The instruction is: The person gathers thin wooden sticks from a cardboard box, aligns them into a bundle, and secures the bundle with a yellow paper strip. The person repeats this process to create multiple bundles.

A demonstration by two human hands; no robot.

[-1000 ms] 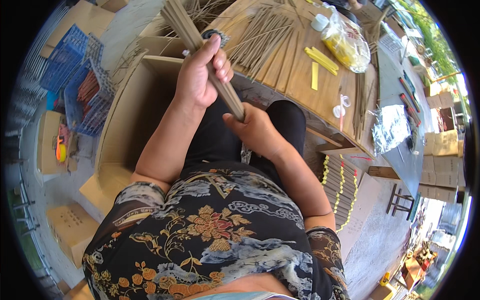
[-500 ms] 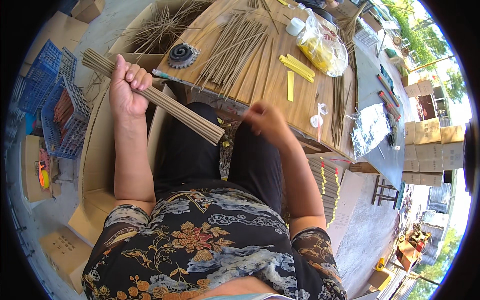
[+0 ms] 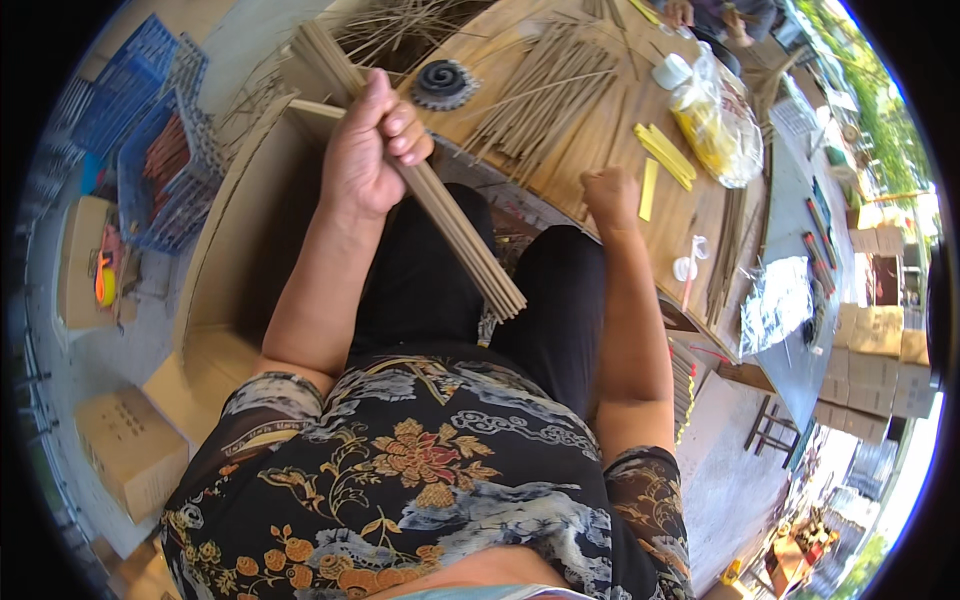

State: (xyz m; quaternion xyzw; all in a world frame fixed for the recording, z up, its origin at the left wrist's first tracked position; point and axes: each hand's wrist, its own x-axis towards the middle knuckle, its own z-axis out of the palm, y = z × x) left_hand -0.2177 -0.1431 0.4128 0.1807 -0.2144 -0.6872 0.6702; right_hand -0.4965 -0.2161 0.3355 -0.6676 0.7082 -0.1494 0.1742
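Note:
My left hand (image 3: 372,155) is wrapped round a bundle of thin brown incense sticks (image 3: 465,240), which slants from the upper left down over my lap. At the table's near edge is my right hand (image 3: 612,198), curled into a fist; whatever its fingers might hold is hidden. Close beside it lie a single yellow strip (image 3: 648,190) and a small pile of yellow strips (image 3: 668,160). Loose incense sticks (image 3: 550,95) are spread on the wooden table (image 3: 500,50) beyond my hands. Left of them sits a dark spiral coil (image 3: 443,82) with a toothed rim.
A clear plastic bag (image 3: 717,125) with yellow contents and a white tub (image 3: 671,71) stand farther back. Another person's hands (image 3: 738,25) show at the far side. An open cardboard box (image 3: 235,215) and blue crates (image 3: 165,170) are on my left.
The view has turned, shifting everything in the picture. My right hand has gone from above my lap to the table edge near the yellow strips. My left hand still grips the bundle, now steeper.

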